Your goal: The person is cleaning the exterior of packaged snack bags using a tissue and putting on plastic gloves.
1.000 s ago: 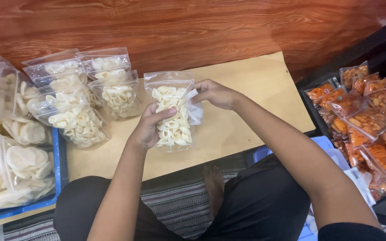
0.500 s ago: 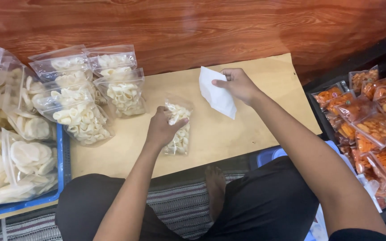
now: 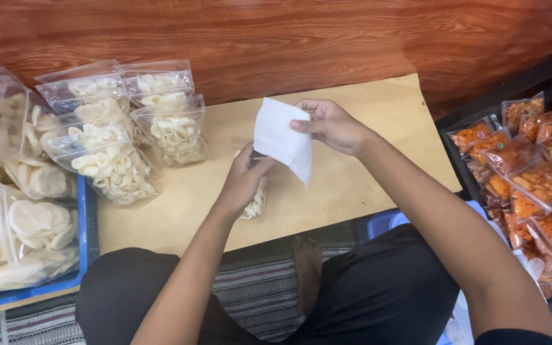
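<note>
Since half a second ago the right hand (image 3: 333, 124) has brought the white paper slip (image 3: 281, 138) left, over the small bag of crackers (image 3: 258, 199) pinned flat by the left hand (image 3: 244, 179). Bare desk (image 3: 378, 128) lies right of them, up to its edge. Paper hangs long side slanting down-right (corner lowest). Right grip pinches its top edge; left presses closed on the bag, near the pile of filled bags (image 3: 116, 134).

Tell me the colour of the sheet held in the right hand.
White: the paper sheet pinched by the right hand is plain white, seen in the head view.
</note>
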